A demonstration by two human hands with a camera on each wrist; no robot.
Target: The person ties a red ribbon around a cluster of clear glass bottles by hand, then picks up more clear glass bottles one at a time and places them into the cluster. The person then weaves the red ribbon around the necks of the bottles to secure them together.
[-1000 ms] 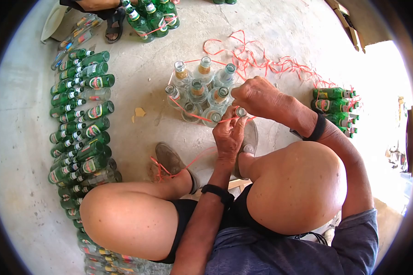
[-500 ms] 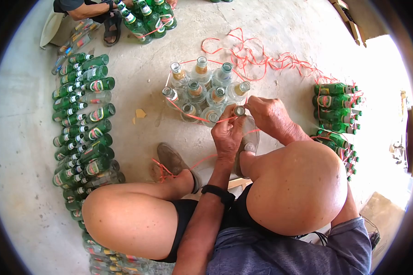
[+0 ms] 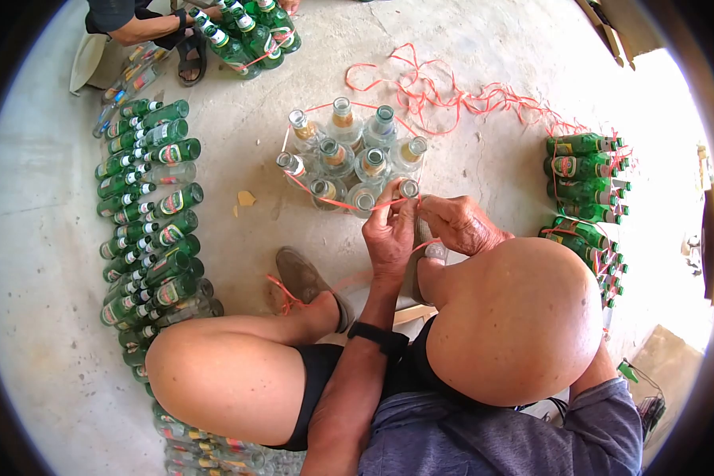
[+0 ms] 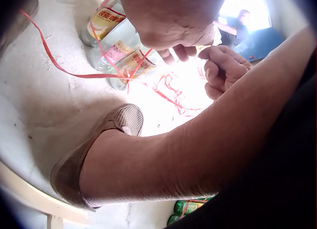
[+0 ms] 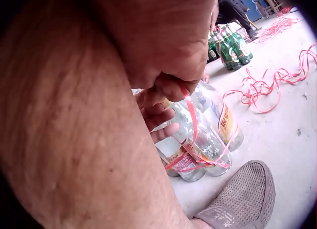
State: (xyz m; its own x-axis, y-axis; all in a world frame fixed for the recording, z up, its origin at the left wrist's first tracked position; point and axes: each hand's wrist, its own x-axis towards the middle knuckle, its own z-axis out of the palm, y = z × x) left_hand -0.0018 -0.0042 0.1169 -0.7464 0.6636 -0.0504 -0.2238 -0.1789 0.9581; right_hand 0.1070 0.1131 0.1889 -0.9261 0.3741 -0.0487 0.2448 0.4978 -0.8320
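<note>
Several clear glass bottles (image 3: 337, 159) stand upright in a cluster on the floor, with red plastic strapping (image 3: 337, 204) looped around them. Beside the nearest bottle neck (image 3: 408, 188), my left hand (image 3: 388, 236) pinches the strapping, thumb and fingers close against the glass. Just right of that neck, my right hand (image 3: 458, 223) grips a length of strapping; the right wrist view shows the strip (image 5: 192, 112) coming out of its curled fingers. Lower down, more strapping (image 4: 130, 77) crosses the labelled bottle sides in the left wrist view. The palms hide part of the grip.
Loose red strapping (image 3: 484, 99) lies tangled behind the bottles. Green bottles lie in a long row (image 3: 155, 230) at left and in bundles (image 3: 583, 178) at right. Another person's arm (image 3: 147, 30) reaches to tied green bottles (image 3: 250, 47). My shoes (image 3: 305, 278) flank the work.
My right hand has come down and toward me from above the bottles, to beside the nearest neck, bringing the strapping. The left hand stays at that neck. The other person's arm has come further into view.
</note>
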